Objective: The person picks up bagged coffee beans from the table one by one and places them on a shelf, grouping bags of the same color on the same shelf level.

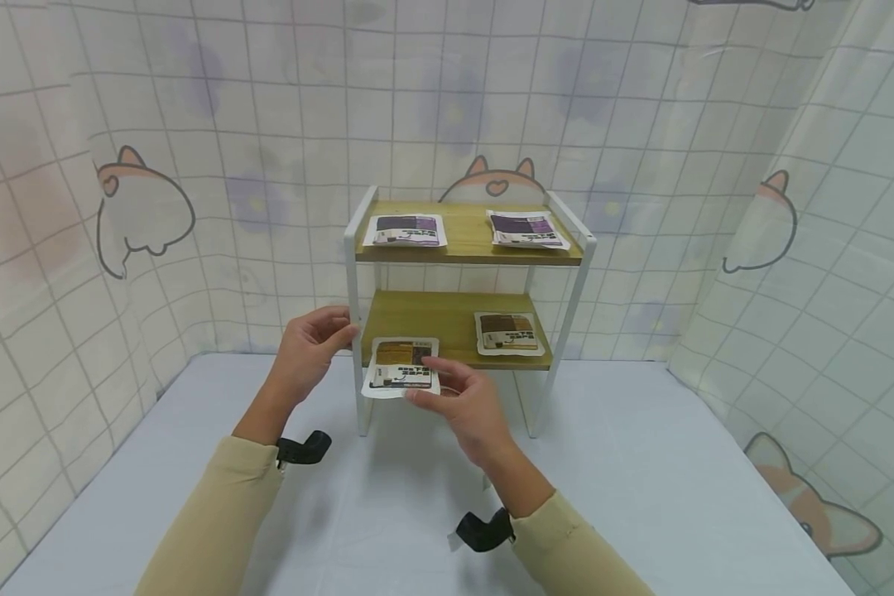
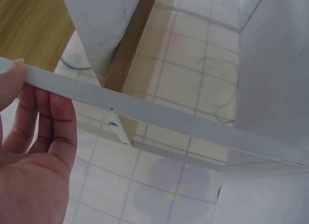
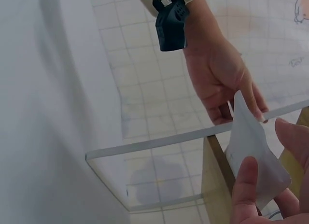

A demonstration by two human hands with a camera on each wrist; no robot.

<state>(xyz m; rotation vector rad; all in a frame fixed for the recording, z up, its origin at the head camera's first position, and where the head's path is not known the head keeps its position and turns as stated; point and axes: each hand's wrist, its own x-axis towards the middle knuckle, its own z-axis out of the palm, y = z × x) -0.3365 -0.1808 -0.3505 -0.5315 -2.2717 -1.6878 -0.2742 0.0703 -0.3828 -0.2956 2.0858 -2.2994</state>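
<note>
My right hand [image 1: 468, 407] pinches the right edge of a flat white packet [image 1: 398, 372] with a brown-and-yellow label. The packet overlaps the front left of the lower wooden shelf [image 1: 447, 323], and its near edge sticks out past the shelf's front. In the right wrist view, thumb and fingers lie on either side of the packet [image 3: 248, 142], which bends slightly. My left hand [image 1: 305, 352] holds the rack's white left post [image 1: 353, 290]; the left wrist view shows the thumb on one side of the white bar [image 2: 159, 119] and curled fingers on the other.
A similar brown-labelled packet [image 1: 510, 334] lies at the lower shelf's right. On the upper shelf [image 1: 465, 228] are purple-labelled packets, one at left [image 1: 406, 231] and some at right [image 1: 527, 230]. The rack stands on a white table [image 1: 626, 480] before a grid-patterned curtain [image 1: 283, 124].
</note>
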